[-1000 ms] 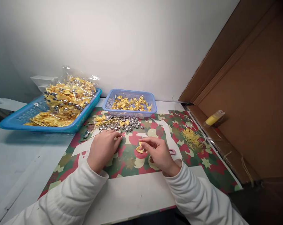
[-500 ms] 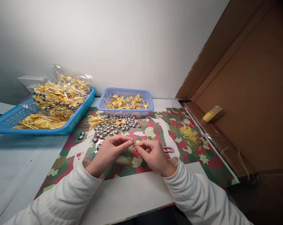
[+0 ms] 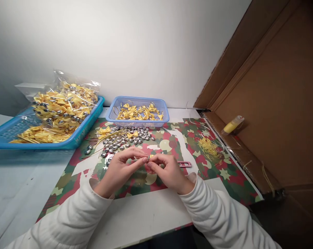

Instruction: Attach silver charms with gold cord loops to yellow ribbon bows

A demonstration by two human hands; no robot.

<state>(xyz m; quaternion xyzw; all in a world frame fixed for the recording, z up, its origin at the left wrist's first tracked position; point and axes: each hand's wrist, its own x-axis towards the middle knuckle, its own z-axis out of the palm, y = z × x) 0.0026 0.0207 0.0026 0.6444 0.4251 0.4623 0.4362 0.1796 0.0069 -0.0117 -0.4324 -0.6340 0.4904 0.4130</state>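
Note:
Over the middle of the patterned sheet, my left hand [image 3: 123,167] pinches a small silver bell [image 3: 148,158] between thumb and fingertips. Its fingertips meet those of my right hand [image 3: 169,173], which is closed on a small yellow ribbon bow [image 3: 151,156]. Fingers cover most of both pieces, so I cannot tell whether they are joined. Just beyond my left hand lies a spread of loose silver bells [image 3: 117,141]. Gold wire ties [image 3: 111,135] and a few yellow bows [image 3: 103,131] lie on and beside them.
A small blue basket [image 3: 137,121] of yellow bows stands at the back. To the left, a larger blue basket [image 3: 81,128] holds ribbon pieces and a filled clear bag [image 3: 65,100]. Pink snips [image 3: 185,164], yellow thread [image 3: 209,148] and a yellow-filled tube [image 3: 232,125] are on the right.
My fingertips have closed together, bringing the silver bell in my left hand up against my right fingertips. The camera view has shifted slightly.

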